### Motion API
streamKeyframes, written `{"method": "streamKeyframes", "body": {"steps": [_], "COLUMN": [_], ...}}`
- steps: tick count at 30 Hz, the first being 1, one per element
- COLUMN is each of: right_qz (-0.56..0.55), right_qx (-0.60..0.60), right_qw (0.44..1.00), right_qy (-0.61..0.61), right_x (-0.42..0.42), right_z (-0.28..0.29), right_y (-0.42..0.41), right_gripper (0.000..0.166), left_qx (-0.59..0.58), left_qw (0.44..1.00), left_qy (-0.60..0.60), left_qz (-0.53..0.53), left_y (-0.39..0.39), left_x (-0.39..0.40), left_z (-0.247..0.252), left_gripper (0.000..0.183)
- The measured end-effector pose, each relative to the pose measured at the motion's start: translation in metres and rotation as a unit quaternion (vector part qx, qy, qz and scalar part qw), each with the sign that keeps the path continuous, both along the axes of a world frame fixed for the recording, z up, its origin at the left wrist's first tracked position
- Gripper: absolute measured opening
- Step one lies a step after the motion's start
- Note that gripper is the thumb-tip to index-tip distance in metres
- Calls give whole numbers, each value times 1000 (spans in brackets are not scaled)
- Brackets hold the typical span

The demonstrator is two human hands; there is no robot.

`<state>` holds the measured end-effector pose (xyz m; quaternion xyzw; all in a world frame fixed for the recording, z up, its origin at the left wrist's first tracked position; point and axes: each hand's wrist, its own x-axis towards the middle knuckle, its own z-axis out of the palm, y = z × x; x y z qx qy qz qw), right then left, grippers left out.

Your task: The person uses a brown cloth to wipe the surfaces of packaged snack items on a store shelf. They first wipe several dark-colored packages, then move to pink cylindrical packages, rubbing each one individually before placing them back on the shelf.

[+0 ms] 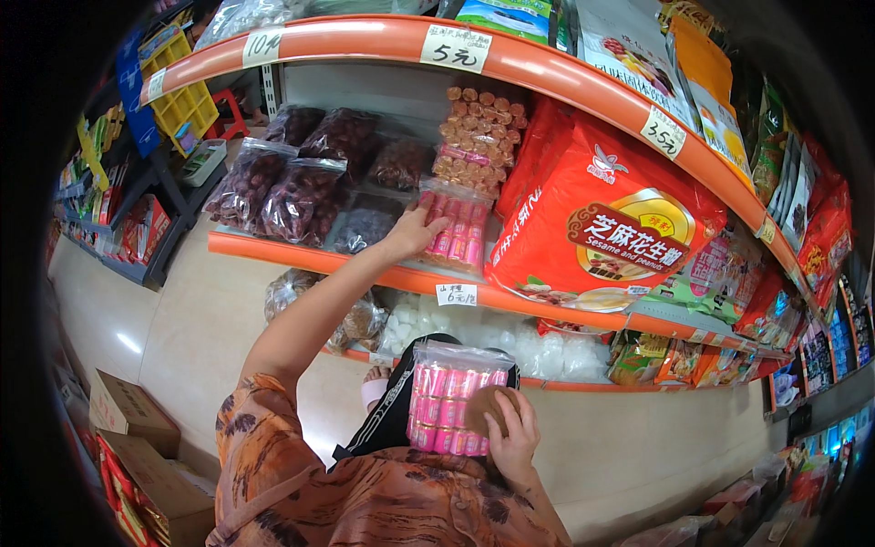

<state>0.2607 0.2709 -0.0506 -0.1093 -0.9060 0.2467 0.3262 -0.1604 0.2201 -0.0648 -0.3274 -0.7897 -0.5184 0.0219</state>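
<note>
On the middle shelf my left hand (411, 236) touches the left side of a clear zip bag of pink-wrapped rolls (459, 229); whether its fingers grip the bag is unclear. A second zip bag of pink-wrapped rolls (429, 403) lies over my lap. My right hand (514, 434) holds a brown cloth or pad (487, 409) against that bag's right side. Left of my left hand is a bag of small dark pieces (366, 222). Gold-wrapped rolls (478, 130) are stacked behind the shelf bag.
Bags of dark red dried fruit (301, 198) fill the shelf's left end. A large red sesame-and-peanut package (601, 225) stands at right. The orange upper shelf edge (383, 37) juts overhead. Bags of white lumps (424, 321) lie below. Cardboard boxes (130, 414) sit on the floor at left.
</note>
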Motion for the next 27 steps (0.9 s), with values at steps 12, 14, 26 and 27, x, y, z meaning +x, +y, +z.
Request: {"method": "streamKeyframes", "body": {"steps": [12,14,26,27], "right_qz": [-7,-6,61,65], "right_qx": [-84,-151,-579,-585], "right_qw": [996,989,813,808], "right_qy": [-16,1,-26,-32], "right_x": [6,10,8,9], "right_z": [-7,-8,4,3], "right_y": [9,14,48,48], "right_gripper": [39,39,50,52], "left_qx": [81,60,38,43], "left_qw": [980,995,982,986], "left_qy": [182,83,-179,-158], "left_qz": [-28,-16,-37,-40], "left_y": [-59,-85,-97,-96], "left_x": [164,188,232,233], "left_z": [74,50,-19,-17], "left_gripper": [32,27,12,12]}}
